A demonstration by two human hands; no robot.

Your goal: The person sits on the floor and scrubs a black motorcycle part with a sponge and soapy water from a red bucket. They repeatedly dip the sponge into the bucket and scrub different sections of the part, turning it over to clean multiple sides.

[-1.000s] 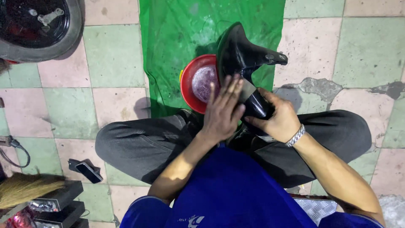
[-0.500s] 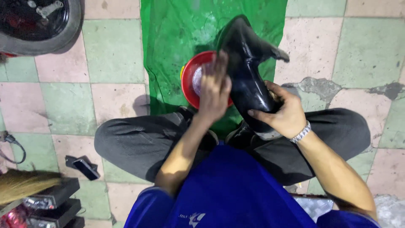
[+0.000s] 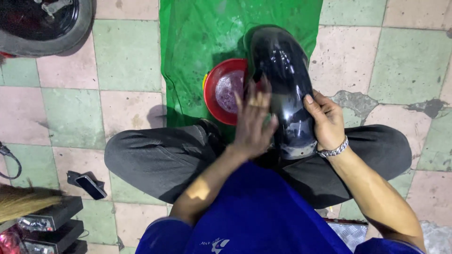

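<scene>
I sit cross-legged on a tiled floor with a glossy black curved fender (image 3: 282, 80) resting over my lap. My right hand (image 3: 327, 120), with a metal bracelet at the wrist, grips the fender's right edge. My left hand (image 3: 254, 120) lies flat on its left side with the fingers spread, touching the black surface. Just left of the fender stands a red bowl (image 3: 214, 96) with foamy liquid in it, on a green plastic sheet (image 3: 197, 42).
A tyre and wheel (image 3: 42, 23) lie at the top left. A dark phone (image 3: 89, 186) lies on the tiles at the left. A straw broom (image 3: 23, 202) and black boxes (image 3: 52, 218) sit at the lower left. Cracked tile shows at the right (image 3: 353, 101).
The fender has turned from edge-on to its broad glossy face up. My left hand has slid down its left side, and my right hand has shifted to the right edge.
</scene>
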